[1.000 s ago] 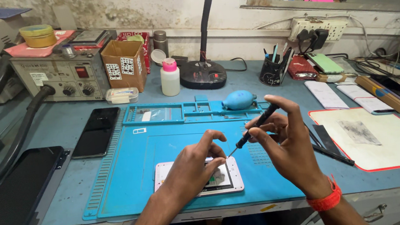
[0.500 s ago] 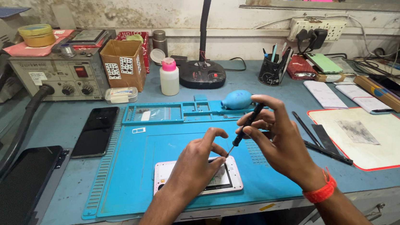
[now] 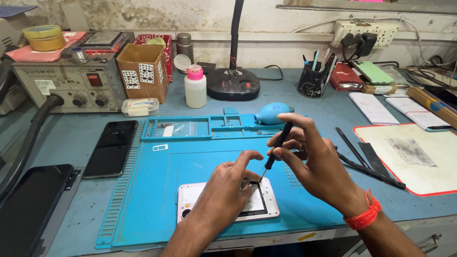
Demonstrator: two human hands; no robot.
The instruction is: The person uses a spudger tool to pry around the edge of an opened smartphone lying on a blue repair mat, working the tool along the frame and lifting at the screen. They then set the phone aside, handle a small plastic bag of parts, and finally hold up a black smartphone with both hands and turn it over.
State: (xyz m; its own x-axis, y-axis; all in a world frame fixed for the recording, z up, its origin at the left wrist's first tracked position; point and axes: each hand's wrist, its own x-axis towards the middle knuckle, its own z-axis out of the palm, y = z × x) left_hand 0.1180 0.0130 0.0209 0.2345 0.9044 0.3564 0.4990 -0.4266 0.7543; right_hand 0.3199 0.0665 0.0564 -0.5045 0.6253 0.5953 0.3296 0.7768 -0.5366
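My right hand [image 3: 320, 164] has lowered; its fingers grasp the screwdriver [image 3: 277, 144], tip now at the phone [image 3: 227, 201]. Left hand [image 3: 224, 192] fingers stay pressed flat on it, under them.

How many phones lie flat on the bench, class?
3, perhaps more hidden in the clutter: a white opened phone under the hands, a black phone left of the blue mat, and a green phone far right.

A phone-repair workshop: a blue work mat [image 3: 152, 207] lies at 6 o'clock; a soldering station [image 3: 67, 84] sits at 10; spare phones [image 3: 110, 148] at 9; a tool cup [image 3: 312, 81] at 1.
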